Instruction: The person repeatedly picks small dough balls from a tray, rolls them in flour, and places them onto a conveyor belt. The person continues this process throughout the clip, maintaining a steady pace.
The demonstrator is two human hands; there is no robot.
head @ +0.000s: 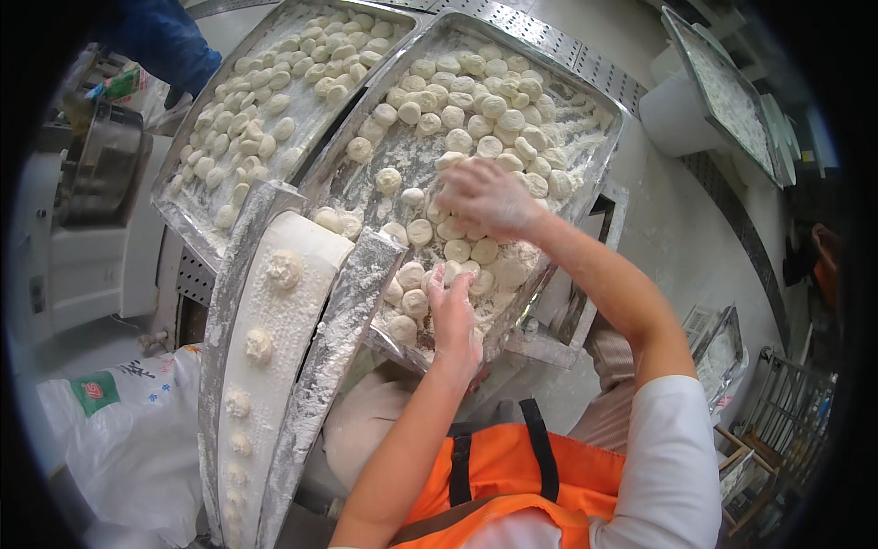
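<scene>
A metal tray (621,123) dusted with flour lies before me, holding many round, flattened pieces of dough (493,106). My right hand (490,199) is over the middle of these pieces, palm down and blurred, its fingers curled. Whether a piece is under those fingers is hidden. Near the tray's front edge, my left hand (453,312) reaches in with thumb and finger spread. A dough piece (451,272) shows between the fingertips, apparently resting among its neighbours. Both hands have flour on them.
A floury conveyor belt (274,384) carrying dough lumps (259,345) ends over the tray's left corner. Beyond it lies a second tray (161,199) of dough pieces. A white sack (130,439) is at lower left. Another person's blue sleeve (161,41) shows at upper left.
</scene>
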